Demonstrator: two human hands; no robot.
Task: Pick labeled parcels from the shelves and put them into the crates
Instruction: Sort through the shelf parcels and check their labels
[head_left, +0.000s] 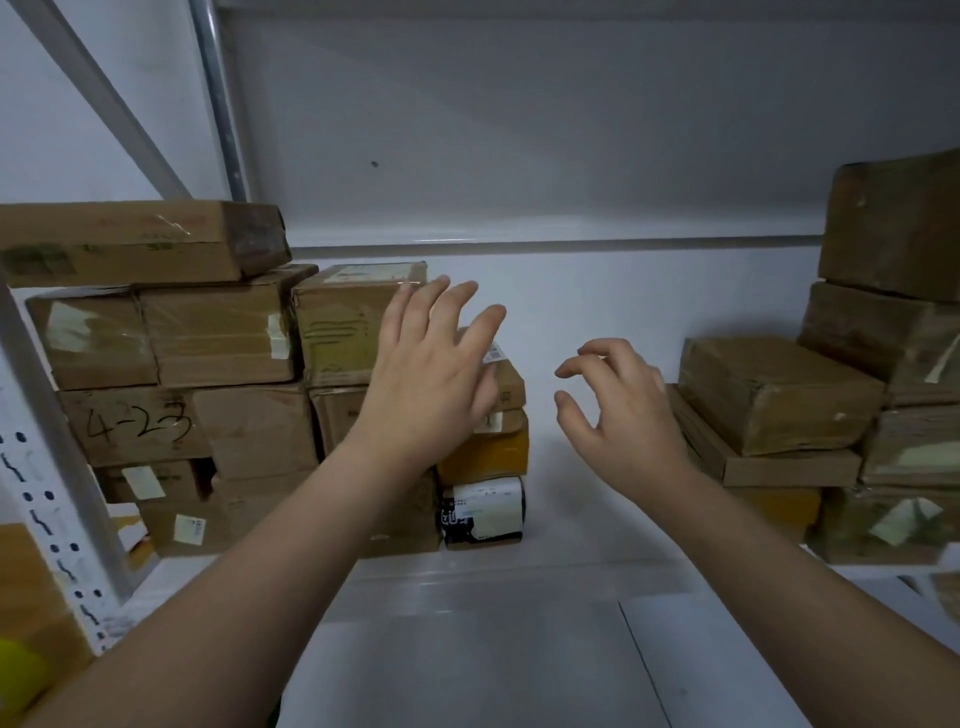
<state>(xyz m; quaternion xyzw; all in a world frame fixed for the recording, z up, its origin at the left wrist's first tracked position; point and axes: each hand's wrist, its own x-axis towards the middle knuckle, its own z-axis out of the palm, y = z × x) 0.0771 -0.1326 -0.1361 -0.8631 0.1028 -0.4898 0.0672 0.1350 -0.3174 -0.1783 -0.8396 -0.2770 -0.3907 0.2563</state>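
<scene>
Cardboard parcels stand stacked on a white shelf (571, 525). My left hand (431, 374) is raised with fingers spread and straight, in front of a small brown labeled parcel (511, 384) that tops a short stack. Under it sit a yellow parcel (485, 457) and a black-and-white labeled parcel (483, 512). My right hand (618, 410) hovers over the bare gap of the shelf, fingers loosely curled, holding nothing. It is just left of a brown parcel (774, 395) on a flat box. No crate is in view.
A large pile of brown boxes fills the left side, one marked "4-23" (135, 423). More boxes are piled at the right (893, 228). A perforated white upright (47, 499) and a grey diagonal brace (104, 98) frame the left. A white surface lies below the shelf.
</scene>
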